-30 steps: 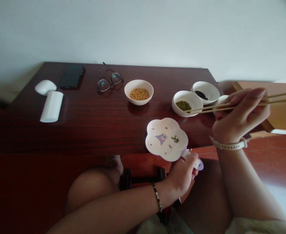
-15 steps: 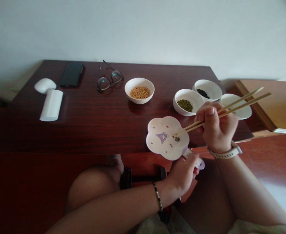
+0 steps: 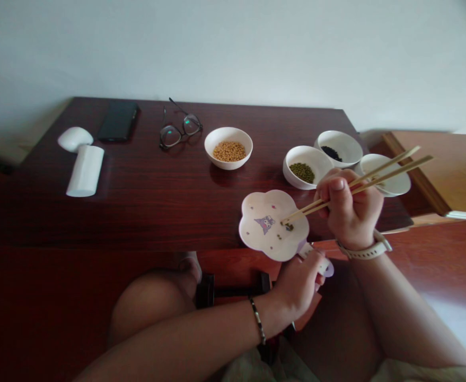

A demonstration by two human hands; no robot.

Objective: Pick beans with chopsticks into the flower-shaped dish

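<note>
Pale wooden chopsticks (image 3: 392,175) sit in the right hand (image 3: 350,212), whose fingers are closed around them; on my feed their tips come down over a white flower-shaped plate (image 3: 258,241) with a lilac cartoon print, just beside a small green cluster (image 3: 289,227). I cannot tell whether the tips touch the surface or pinch anything. The left hand (image 3: 298,286) is clamped on the plate's white-and-lilac handle (image 3: 325,268), keeping well below the right hand, and the plate lies level near the front edge of the dark reddish-brown wooden table (image 3: 157,201). Just beyond the right hand I see a round white bowl (image 3: 316,158) of green beans (image 3: 301,172), a second white bowl (image 3: 348,147) with black grains (image 3: 331,154) behind it, and a third white bowl (image 3: 399,183) partly hidden by the hand and chopsticks. Farther left stands a white bowl (image 3: 228,135) of tan beans (image 3: 229,152). Past it lie black-framed glasses (image 3: 171,136), a flat black box (image 3: 118,121), a white cylinder (image 3: 85,171) and a white domed piece (image 3: 75,139).
</note>
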